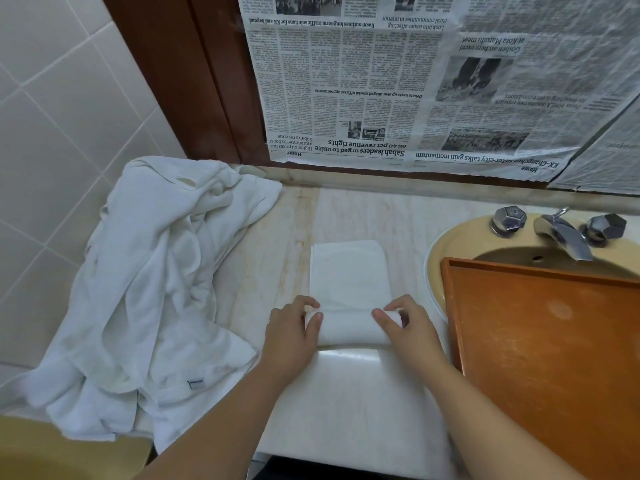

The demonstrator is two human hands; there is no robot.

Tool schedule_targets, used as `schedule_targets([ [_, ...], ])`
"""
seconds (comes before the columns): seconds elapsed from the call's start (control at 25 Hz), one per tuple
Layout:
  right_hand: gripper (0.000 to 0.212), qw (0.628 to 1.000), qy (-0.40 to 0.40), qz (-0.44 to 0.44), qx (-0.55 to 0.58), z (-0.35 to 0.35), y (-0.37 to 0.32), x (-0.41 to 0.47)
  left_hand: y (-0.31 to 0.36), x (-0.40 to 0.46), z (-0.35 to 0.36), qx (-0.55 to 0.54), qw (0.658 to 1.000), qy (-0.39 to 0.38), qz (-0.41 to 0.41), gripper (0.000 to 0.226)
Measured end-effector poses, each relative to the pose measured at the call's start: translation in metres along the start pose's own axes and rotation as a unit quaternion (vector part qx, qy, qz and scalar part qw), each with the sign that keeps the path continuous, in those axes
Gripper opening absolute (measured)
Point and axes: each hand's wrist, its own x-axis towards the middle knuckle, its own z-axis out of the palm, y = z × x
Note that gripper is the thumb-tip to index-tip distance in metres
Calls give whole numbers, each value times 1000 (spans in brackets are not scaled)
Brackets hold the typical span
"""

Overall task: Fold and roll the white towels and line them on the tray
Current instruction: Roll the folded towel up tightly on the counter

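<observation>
A folded white towel (349,271) lies as a narrow strip on the marble counter, its near end rolled into a thick roll. My left hand (291,332) grips the roll's left end and my right hand (405,323) grips its right end, fingers curled over the top. The unrolled part stretches away from me. A heap of several loose white towels (156,278) lies on the counter at the left. The orange wooden tray (540,341) rests at the right, partly over the sink, with nothing on it.
A beige sink (446,251) with a chrome faucet (564,237) and two knobs sits behind the tray. Newspaper (415,81) covers the wall above the counter (346,410). White tiles line the left wall. A yellow surface (52,452) shows at the bottom left.
</observation>
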Motion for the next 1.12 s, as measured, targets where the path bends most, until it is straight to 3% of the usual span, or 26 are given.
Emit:
schedule_targets([
  [0.08,20,992,78,-79,-55,7,7,-3,-2,0,4,96,992,47,74,9],
  [0.16,37,974,125,-152,-114,14,18,-10,-4,-6,12,191,968,68,148,19],
  [0.24,53,957,135,-192,-168,16,28,-18,-6,-19,17,215,952,75,204,25],
  [0.36,56,957,118,-184,-192,13,37,-28,-18,-38,16,197,950,61,233,36],
  [0.44,54,970,83,-140,-180,12,34,-30,-22,-36,10,186,957,39,220,44],
  [0.68,33,991,6,-57,-119,2,14,-15,-9,-8,-1,88,990,-67,86,40],
  [0.96,37,995,-69,57,-41,-12,-4,3,-2,16,-5,36,987,-154,-8,38],
  [1.04,30,997,-62,53,-15,-10,-5,4,1,19,-4,0,989,-143,-38,24],
  [1.12,22,997,15,-35,-70,-4,-3,4,5,20,-6,-27,991,-122,-47,19],
])
